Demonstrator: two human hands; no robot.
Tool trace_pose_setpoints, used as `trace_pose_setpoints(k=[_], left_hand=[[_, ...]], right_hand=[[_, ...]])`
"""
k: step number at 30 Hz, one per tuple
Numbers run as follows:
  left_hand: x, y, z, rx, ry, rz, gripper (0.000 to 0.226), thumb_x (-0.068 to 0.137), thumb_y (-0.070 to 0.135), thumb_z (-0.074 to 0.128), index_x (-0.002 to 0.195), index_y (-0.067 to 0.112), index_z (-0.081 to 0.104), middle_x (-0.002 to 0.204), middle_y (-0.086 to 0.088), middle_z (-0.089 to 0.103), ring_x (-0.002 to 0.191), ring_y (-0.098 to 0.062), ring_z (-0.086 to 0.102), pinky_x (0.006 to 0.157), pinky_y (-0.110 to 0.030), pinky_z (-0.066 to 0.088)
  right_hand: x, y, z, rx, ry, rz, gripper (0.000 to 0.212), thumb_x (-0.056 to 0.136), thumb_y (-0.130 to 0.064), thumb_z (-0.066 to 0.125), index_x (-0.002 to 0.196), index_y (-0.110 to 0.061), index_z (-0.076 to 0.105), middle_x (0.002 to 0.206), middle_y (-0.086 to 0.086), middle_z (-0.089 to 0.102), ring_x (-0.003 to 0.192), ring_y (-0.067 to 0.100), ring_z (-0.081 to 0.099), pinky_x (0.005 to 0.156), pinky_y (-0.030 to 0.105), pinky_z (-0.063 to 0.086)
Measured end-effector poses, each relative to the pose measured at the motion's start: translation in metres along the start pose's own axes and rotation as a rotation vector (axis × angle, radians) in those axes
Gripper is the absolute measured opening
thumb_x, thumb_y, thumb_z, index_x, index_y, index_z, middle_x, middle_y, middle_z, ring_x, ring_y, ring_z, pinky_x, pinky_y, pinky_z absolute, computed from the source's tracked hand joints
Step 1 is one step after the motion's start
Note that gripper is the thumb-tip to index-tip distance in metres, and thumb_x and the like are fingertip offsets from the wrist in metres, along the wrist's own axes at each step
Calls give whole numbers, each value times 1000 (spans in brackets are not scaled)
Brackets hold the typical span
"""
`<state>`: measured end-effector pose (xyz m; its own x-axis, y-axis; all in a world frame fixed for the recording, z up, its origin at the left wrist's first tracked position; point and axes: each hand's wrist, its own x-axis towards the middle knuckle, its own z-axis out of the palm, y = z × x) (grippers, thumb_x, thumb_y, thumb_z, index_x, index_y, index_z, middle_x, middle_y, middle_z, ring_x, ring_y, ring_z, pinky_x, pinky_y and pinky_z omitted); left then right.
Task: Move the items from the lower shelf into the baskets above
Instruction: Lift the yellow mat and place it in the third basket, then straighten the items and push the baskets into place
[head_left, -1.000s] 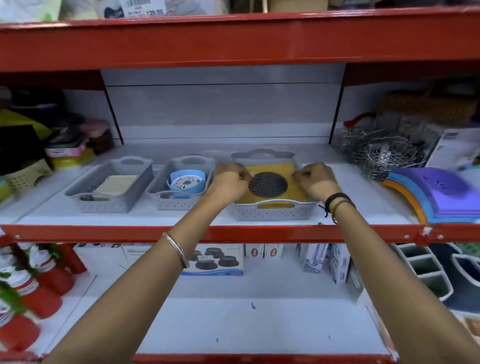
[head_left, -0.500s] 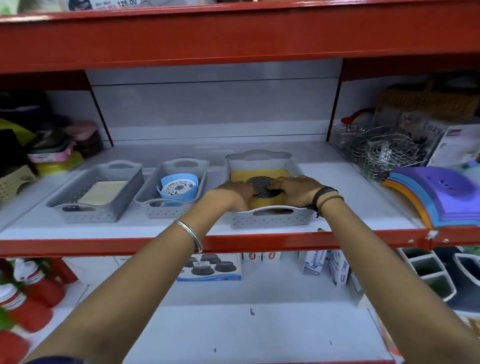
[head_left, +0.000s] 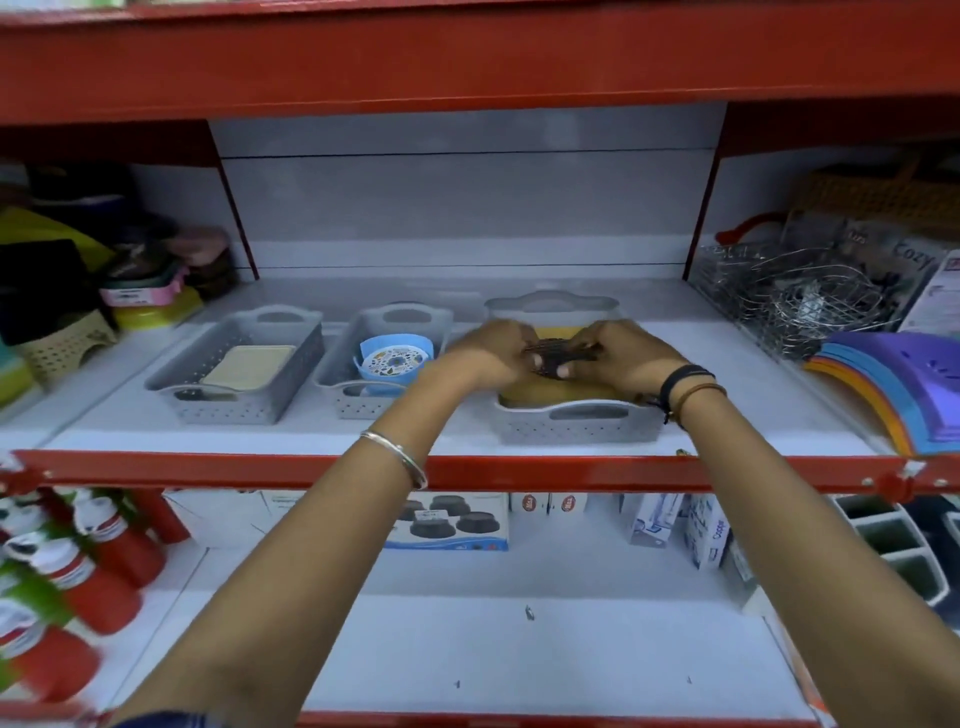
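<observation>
Three grey perforated baskets stand in a row on the upper white shelf. The right basket (head_left: 571, 423) holds a yellow pad (head_left: 530, 395). Over it, my left hand (head_left: 485, 353) and my right hand (head_left: 623, 356) both grip a small dark mesh disc (head_left: 558, 353), mostly hidden between the fingers. The middle basket (head_left: 337, 382) contains a blue patterned round item (head_left: 396, 358). A cream flat pad (head_left: 249, 366) lies in the left basket (head_left: 228, 410). On the lower shelf, a box picturing black round items (head_left: 452, 522) and small white boxes (head_left: 550, 503) stand at the back.
Red shelf rail (head_left: 519, 470) runs across under my wrists. Wire baskets (head_left: 795, 301) and stacked coloured plastic pieces (head_left: 898, 379) sit right of the baskets. Lidded containers (head_left: 145, 291) stand at left. Red bottles (head_left: 67, 571) crowd the lower left; white compartment trays (head_left: 893, 545) lower right.
Both hands drew together and lowered the mesh disc, which now lies nearly edge-on between the fingers. The view shifted slightly downward and left.
</observation>
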<state>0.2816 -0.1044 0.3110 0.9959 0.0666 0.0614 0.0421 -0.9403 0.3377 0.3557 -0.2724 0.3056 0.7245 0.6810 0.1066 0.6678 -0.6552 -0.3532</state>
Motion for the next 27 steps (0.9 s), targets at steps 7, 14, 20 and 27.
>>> trace_pose_setpoints(k=[7, 14, 20, 27], left_hand=[[-42, -108, -92, 160, -152, -200, 68, 80, 37, 66, 140, 22, 37, 147, 0, 42, 130, -24, 44, 105, -33, 35], [-29, -173, -66, 81, -214, -10, 31, 68, 45, 71, 92, 26, 62, 95, 2, 71, 86, -19, 67, 81, -39, 55], [-22, -186, -56, 153, -153, 19, 41, 65, 61, 65, 87, 27, 56, 89, -2, 60, 80, -23, 56, 69, -31, 40], [-36, -187, -75, 158, 2, 119, 33, 80, 32, 52, 111, 25, 63, 123, -3, 56, 121, -25, 40, 99, -38, 31]], right_hand=[[39, -103, 16, 184, 103, -199, 47, 81, -37, 67, 123, -17, 58, 127, 2, 62, 114, 17, 58, 98, 28, 45], [86, -149, 58, -7, -147, -102, 70, 70, -39, 74, 132, -26, 47, 132, 0, 57, 115, 21, 56, 100, 33, 44], [90, -146, 59, 6, -185, -49, 72, 71, -39, 75, 134, -20, 46, 136, 0, 52, 122, 20, 50, 104, 31, 39], [83, -148, 52, -89, 73, -174, 31, 95, -16, 42, 118, -11, 61, 128, 9, 61, 121, 27, 51, 113, 36, 25]])
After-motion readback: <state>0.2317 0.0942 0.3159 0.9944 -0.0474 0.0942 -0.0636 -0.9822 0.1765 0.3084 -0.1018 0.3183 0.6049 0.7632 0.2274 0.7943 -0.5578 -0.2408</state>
